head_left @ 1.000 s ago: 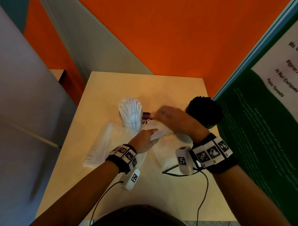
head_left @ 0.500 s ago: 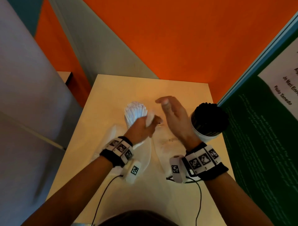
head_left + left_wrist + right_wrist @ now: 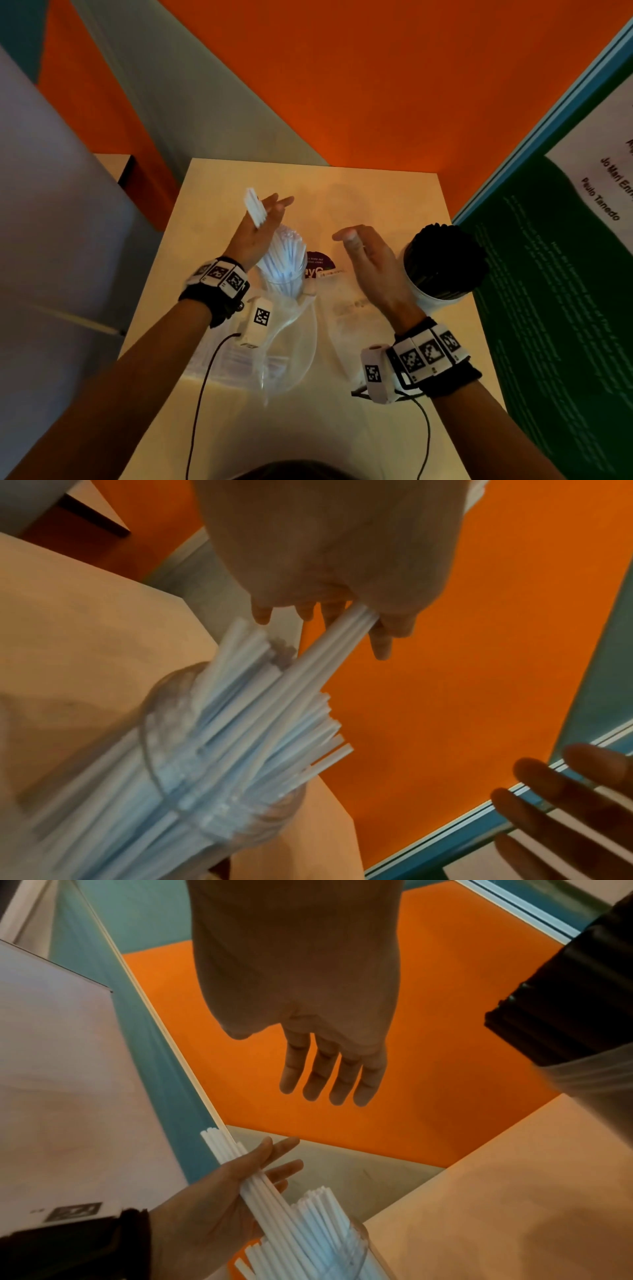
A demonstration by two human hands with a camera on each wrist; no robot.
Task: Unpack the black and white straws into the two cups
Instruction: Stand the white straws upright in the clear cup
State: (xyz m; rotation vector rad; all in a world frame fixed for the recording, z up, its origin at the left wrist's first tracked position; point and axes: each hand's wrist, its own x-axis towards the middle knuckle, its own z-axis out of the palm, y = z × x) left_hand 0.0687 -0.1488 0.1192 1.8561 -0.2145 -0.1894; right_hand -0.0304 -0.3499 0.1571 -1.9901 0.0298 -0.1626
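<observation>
My left hand is raised above the clear cup and pinches a small bunch of white straws with thumb and fingers. The left wrist view shows those held straws slanting down among the many white straws standing in the clear cup. To the right, my right hand hovers open and holds nothing, fingers straight. Further right is a white cup packed with black straws.
Crumpled clear plastic bags lie on the light wooden table in front of the clear cup, with a purple sticker behind them. A green board stands close on the right and an orange wall behind.
My left hand has lifted the white straws from the bag up over the clear cup. My right hand has let go of them and drawn back to the right, open.
</observation>
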